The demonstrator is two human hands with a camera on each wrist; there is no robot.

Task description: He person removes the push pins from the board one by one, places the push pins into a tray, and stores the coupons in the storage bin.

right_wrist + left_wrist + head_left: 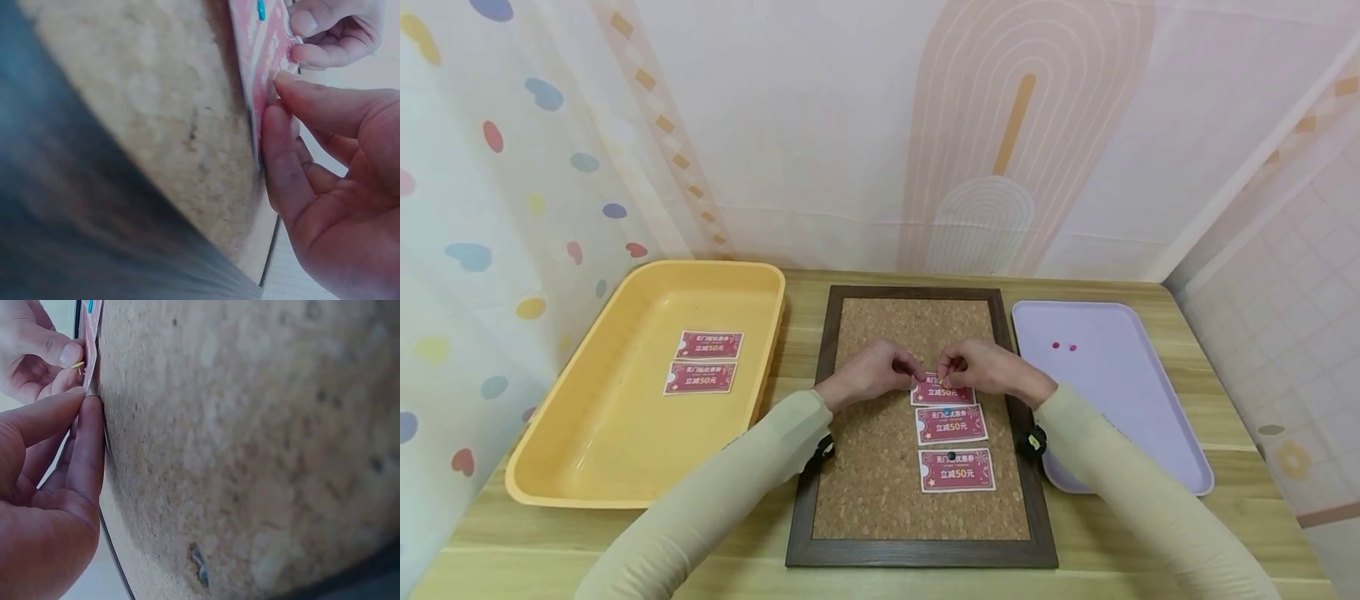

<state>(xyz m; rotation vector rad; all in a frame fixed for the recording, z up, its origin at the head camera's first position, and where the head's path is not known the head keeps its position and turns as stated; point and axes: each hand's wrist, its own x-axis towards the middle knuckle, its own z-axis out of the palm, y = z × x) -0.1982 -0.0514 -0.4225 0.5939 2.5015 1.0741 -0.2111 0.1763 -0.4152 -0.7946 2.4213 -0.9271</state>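
Observation:
A dark-framed cork board (868,483) lies on the wooden table with three red-and-white paper coupons in a column on its right half. My left hand (880,369) pinches the left edge of the uppermost coupon (942,395). Over that coupon's top edge, my right hand (983,367) pinches a small yellow pushpin (77,365) between thumb and finger. A blue pushpin (947,411) sits on the middle coupon (951,427), and a black pushpin (952,456) on the lowest coupon (957,473). Whether the yellow pin's tip touches the paper is too small to tell.
To the left stands a yellow tray (625,433) holding two similar coupons (710,345). On the right, a lilac tray (1112,375) holds a red pushpin (1056,345) and a pink pushpin (1072,348). A patterned cloth (820,150) hangs behind the table.

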